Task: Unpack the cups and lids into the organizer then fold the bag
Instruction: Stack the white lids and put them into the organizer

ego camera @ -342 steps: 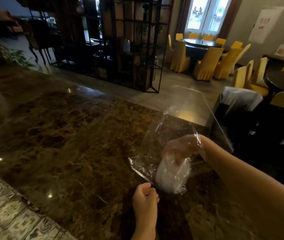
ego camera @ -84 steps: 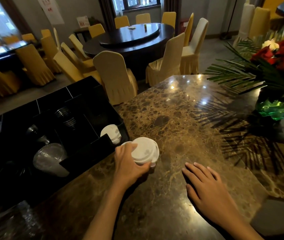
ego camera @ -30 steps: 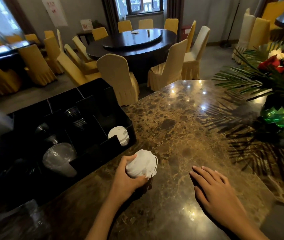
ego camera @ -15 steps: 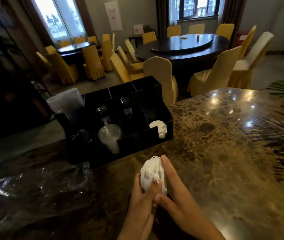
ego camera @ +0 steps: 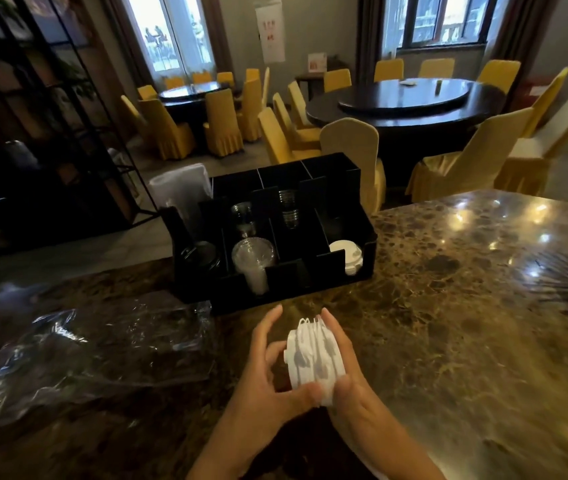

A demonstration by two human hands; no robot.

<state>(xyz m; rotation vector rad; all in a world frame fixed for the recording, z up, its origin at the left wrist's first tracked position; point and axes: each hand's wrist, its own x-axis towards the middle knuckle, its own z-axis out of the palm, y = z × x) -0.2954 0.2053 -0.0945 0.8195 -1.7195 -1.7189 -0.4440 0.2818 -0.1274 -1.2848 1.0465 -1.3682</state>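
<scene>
Lower centre of the frame: my left hand (ego camera: pixel 268 382) and my right hand (ego camera: pixel 351 379) are both closed about a stack of white lids (ego camera: pixel 313 358), left thumb under its near edge, left fingers (ego camera: pixel 265 327) curled loosely round its left face, right fingers (ego camera: pixel 332 327) flat along its right face; the stack stands on edge just above the marble counter (ego camera: pixel 466 323), its long axis running left to right between my palms, the lid rims fanned and not squared. To the left, in the lower left of the frame, the clear plastic bag (ego camera: pixel 95 351) lies flat, crumpled and unfolded. Further off, at centre frame, directly beyond my fingertips, stands the black organizer (ego camera: pixel 369 247); its right front compartment holds white lids (ego camera: pixel 346 256), a compartment left of centre holds clear cups (ego camera: pixel 253 261). Judgement: that right front compartment lies ahead and slightly right of the stack, so the right hand is nearer; the stack likely needs squaring first; bag folding is not yet begun.
</scene>
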